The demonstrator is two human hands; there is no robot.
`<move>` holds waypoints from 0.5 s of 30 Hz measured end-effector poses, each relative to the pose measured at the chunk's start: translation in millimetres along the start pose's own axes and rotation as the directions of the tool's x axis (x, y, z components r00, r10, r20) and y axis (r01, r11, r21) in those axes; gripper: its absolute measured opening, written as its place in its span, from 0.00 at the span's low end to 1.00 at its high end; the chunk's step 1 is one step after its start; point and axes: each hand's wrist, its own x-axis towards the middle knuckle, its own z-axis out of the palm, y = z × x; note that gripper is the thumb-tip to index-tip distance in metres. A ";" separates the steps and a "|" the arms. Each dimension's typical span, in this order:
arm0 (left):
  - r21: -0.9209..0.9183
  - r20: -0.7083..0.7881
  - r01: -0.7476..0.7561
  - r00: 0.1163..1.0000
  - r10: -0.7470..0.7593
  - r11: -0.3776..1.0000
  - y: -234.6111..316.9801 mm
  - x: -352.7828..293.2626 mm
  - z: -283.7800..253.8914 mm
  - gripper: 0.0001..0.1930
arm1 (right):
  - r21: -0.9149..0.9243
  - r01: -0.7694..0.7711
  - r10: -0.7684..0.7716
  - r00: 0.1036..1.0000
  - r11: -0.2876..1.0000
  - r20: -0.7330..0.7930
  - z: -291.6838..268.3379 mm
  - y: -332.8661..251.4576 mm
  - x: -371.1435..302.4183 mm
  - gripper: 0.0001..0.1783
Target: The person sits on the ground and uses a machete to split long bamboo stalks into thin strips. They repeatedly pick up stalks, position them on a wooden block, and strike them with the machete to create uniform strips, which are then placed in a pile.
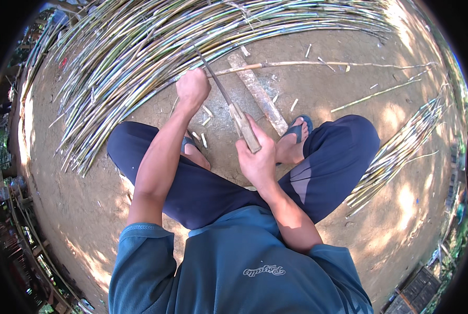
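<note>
My left hand (pixel 193 90) is closed in a fist around a long thin bamboo cane (pixel 296 63). From the fist the cane runs far out to the right, passing over a flat wooden board (pixel 260 97) on the ground. My right hand (pixel 258 157) grips the wooden handle of a long, narrow-bladed knife (pixel 221 88). Its dark blade slants up and left, the tip beyond my left fist. The blade passes close beside that fist and crosses the cane in the picture; whether it touches the cane I cannot tell.
A large spread of bamboo canes (pixel 139 57) lies from the left across the far side. A smaller bundle (pixel 401 152) rests beyond my right knee. One greenish cane (pixel 375 96) lies apart. Short cut pieces (pixel 206 115) are scattered near my sandaled feet (pixel 296 133).
</note>
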 end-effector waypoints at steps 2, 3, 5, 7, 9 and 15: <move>-0.010 0.015 -0.009 1.000 0.009 1.000 -7.3 -4.6 12.0 0.07 | 0.048 -0.082 0.081 0.996 0.995 0.029 -1.8 -2.9 -11.0 0.31; 0.008 0.080 0.005 0.997 -0.006 1.000 -1.2 -10.7 11.4 0.08 | 0.045 -0.046 0.045 0.999 0.998 0.007 -1.0 1.7 -10.2 0.31; 0.017 0.072 -0.023 0.997 0.022 1.000 -3.8 -4.0 14.8 0.09 | 0.040 0.026 -0.024 0.999 0.999 -0.038 3.8 15.2 -7.4 0.30; 0.002 0.009 0.044 0.999 -0.044 0.999 -7.2 3.9 9.8 0.09 | 0.058 0.063 -0.060 0.996 0.996 -0.062 10.6 20.3 3.5 0.30; 0.018 0.031 0.040 0.999 -0.041 0.999 -16.2 8.2 0.0 0.10 | 0.065 0.081 -0.078 0.996 0.995 -0.053 16.6 33.6 6.0 0.30; 0.026 0.079 -0.029 0.997 0.027 0.999 -31.1 8.4 12.0 0.10 | -0.113 0.432 -0.445 0.841 0.895 -0.308 -7.3 25.6 7.3 0.30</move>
